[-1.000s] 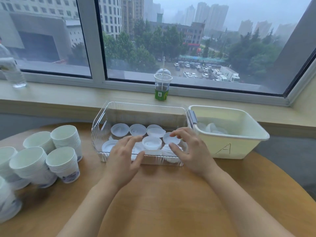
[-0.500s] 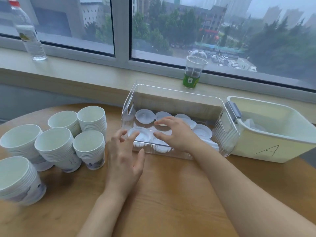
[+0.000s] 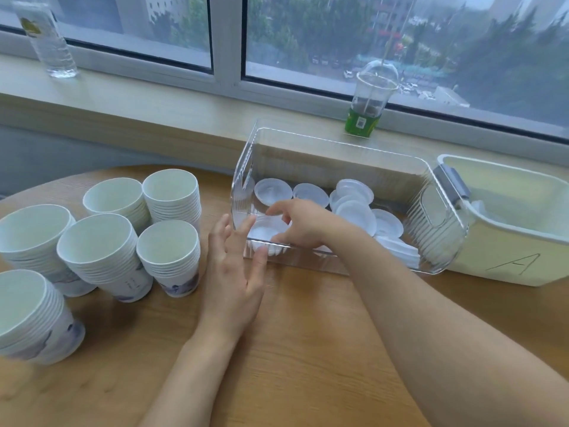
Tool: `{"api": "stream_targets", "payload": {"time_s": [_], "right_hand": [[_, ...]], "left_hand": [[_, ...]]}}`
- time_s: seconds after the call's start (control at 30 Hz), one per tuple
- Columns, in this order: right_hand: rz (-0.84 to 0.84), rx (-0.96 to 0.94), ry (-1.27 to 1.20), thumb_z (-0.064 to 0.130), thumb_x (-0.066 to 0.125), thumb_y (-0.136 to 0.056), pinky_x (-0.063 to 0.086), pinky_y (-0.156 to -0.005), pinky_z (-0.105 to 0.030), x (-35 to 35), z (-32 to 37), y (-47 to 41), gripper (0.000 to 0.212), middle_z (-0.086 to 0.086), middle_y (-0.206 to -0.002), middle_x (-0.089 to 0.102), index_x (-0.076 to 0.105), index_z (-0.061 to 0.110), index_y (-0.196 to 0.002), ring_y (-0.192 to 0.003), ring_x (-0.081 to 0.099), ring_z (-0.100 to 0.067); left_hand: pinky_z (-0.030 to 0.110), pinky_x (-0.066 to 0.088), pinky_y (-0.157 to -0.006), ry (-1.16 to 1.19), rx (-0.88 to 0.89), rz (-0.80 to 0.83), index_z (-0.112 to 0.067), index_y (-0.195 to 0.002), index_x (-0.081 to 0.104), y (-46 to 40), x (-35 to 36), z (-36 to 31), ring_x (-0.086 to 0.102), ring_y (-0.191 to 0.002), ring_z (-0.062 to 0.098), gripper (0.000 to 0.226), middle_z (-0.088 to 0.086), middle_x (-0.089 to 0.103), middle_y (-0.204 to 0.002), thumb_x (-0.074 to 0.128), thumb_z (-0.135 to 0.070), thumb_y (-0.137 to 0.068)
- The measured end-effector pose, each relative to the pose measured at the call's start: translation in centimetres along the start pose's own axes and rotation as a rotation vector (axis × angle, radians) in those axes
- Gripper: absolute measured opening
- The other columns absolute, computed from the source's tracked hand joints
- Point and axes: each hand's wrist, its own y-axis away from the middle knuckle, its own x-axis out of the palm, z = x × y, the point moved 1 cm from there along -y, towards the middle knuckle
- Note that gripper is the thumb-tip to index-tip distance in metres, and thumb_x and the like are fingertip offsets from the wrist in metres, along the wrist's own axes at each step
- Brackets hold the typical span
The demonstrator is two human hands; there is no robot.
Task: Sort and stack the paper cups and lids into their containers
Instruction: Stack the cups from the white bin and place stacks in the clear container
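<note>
The wooden surface (image 3: 308,349) carries everything. At its far edge stands the clear container (image 3: 431,229), and the cream container (image 3: 508,266), marked with a letter A, touches its right end. Something white lies inside the cream one, but I cannot tell what it is.

On the left side stand six stacks of paper cups (image 3: 101,251), nested and close together, all outside the containers.

The right hand (image 3: 301,223) reaches over the near wall of the clear container, into its left front corner. Its fingers are curled around a small pile of white lids (image 3: 264,234), with the thumb low by the near wall. The left hand (image 3: 237,272) is outside, with fingers spread and relaxed; the fingertips seem to touch the near wall, and it holds nothing.

More lids (image 3: 354,208) lie loose in the container, some flat and single at the back, some overlapping toward the right.

The step in hand is, I think, gathering the lids into one neat pile. To do it well, the left hand should steady the light container so it does not slide, while the right hand squares the pile from both sides before adding the next lid. The lids are thin and probably slippery, so a gentle grip is better than squeezing.
</note>
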Motion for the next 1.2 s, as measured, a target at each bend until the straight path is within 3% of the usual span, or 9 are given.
{"api": "stream_targets", "payload": {"time_s": [0.2, 0.27, 0.47, 0.57, 0.63, 0.77, 0.93, 1.07, 1.2], "right_hand": [[-0.153, 0.045, -0.132, 0.016, 0.063, -0.098, 0.042, -0.073, -0.028, 0.0, -2.3, 0.4, 0.029, 0.012, -0.087, 0.055, 0.064, 0.024, -0.126, -0.078, 0.055, -0.009], [-0.246, 0.069, -0.168, 0.013, 0.057, -0.101, 0.042, -0.070, -0.029, -0.7, -3.2, 1.0, 0.024, 0.013, -0.083, 0.053, 0.066, 0.024, -0.119, -0.075, 0.053, -0.012], [-0.450, 0.207, -0.011, 0.014, 0.052, -0.101, 0.042, -0.090, -0.035, -4.3, -6.5, 4.2, 0.033, -0.010, -0.123, 0.064, 0.069, 0.021, -0.127, -0.115, 0.058, -0.030], [-0.523, 0.320, 0.054, 0.017, 0.056, -0.096, 0.045, -0.084, -0.034, -6.4, -8.6, 5.9, 0.029, -0.012, -0.119, 0.070, 0.074, 0.019, -0.118, -0.107, 0.062, -0.033], [-0.539, 0.407, 0.109, 0.020, 0.057, -0.096, 0.046, -0.083, -0.036, -7.3, -9.7, 7.0, 0.033, -0.012, -0.125, 0.067, 0.070, 0.020, -0.126, -0.108, 0.062, -0.032], [-0.667, 0.315, 0.142, 0.026, 0.062, -0.098, 0.046, -0.106, -0.047, -6.9, -9.2, 7.5, 0.045, -0.008, -0.139, 0.056, 0.057, 0.026, -0.143, -0.123, 0.056, -0.030], [-0.427, 0.044, 0.108, 0.037, 0.060, -0.102, 0.036, -0.115, -0.044, -4.2, -5.5, 3.4, 0.044, -0.002, -0.146, 0.053, 0.055, 0.034, -0.145, -0.134, 0.049, -0.025], [-0.222, 0.037, 0.182, 0.050, 0.047, -0.106, 0.036, -0.116, -0.047, -1.9, -3.3, -0.7, 0.047, -0.002, -0.154, 0.050, 0.046, 0.040, -0.152, -0.141, 0.045, -0.029], [-0.135, 0.083, 0.191, 0.057, 0.038, -0.107, 0.039, -0.115, -0.049, 0.1, -2.7, -3.4, 0.052, -0.005, -0.152, 0.054, 0.045, 0.035, -0.154, -0.142, 0.045, -0.030]], "left_hand": [[0.001, 0.015, -0.111, 0.000, 0.025, 0.032, -0.013, -0.152, 0.052, -0.3, -0.1, 0.1, 0.044, -0.137, 0.016, 0.054, 0.010, 0.051, -0.148, 0.057, -0.030, -0.101], [0.001, 0.015, -0.111, -0.006, 0.026, 0.036, -0.013, -0.152, 0.051, -0.3, -0.1, 0.1, 0.043, -0.137, 0.016, 0.054, 0.011, 0.051, -0.148, 0.057, -0.029, -0.100], [0.001, 0.015, -0.112, 0.006, 0.004, 0.060, -0.017, -0.154, 0.048, -0.2, -0.1, 0.3, 0.042, -0.141, 0.018, 0.055, 0.009, 0.047, -0.151, 0.053, -0.032, -0.101], [0.000, 0.013, -0.111, -0.002, 0.004, 0.057, -0.017, -0.154, 0.048, -0.1, -0.1, 0.2, 0.042, -0.141, 0.019, 0.050, 0.009, 0.047, -0.151, 0.058, -0.024, -0.105], [0.000, 0.013, -0.111, 0.001, 0.003, 0.065, -0.017, -0.154, 0.048, -0.1, -0.1, 0.1, 0.042, -0.141, 0.020, 0.054, 0.009, 0.047, -0.151, 0.063, -0.018, -0.103], [0.000, 0.013, -0.112, -0.006, 0.011, 0.058, -0.017, -0.154, 0.048, -0.1, -0.1, 0.1, 0.042, -0.141, 0.020, 0.052, 0.009, 0.047, -0.151, 0.062, -0.018, -0.104], [0.000, 0.013, -0.112, -0.008, 0.021, 0.042, -0.015, -0.153, 0.050, -0.1, -0.1, 0.0, 0.042, -0.138, 0.017, 0.051, 0.010, 0.049, -0.148, 0.062, -0.016, -0.104], [0.000, 0.013, -0.111, -0.008, 0.022, 0.023, -0.013, -0.151, 0.052, -0.2, 0.0, -0.1, 0.042, -0.135, 0.015, 0.052, 0.011, 0.050, -0.147, 0.059, -0.022, -0.101], [0.003, 0.017, -0.113, 0.014, 0.013, 0.021, -0.013, -0.152, 0.051, -0.2, 0.0, 0.0, 0.044, -0.137, 0.015, 0.054, 0.009, 0.049, -0.149, 0.057, -0.025, -0.099]]}}
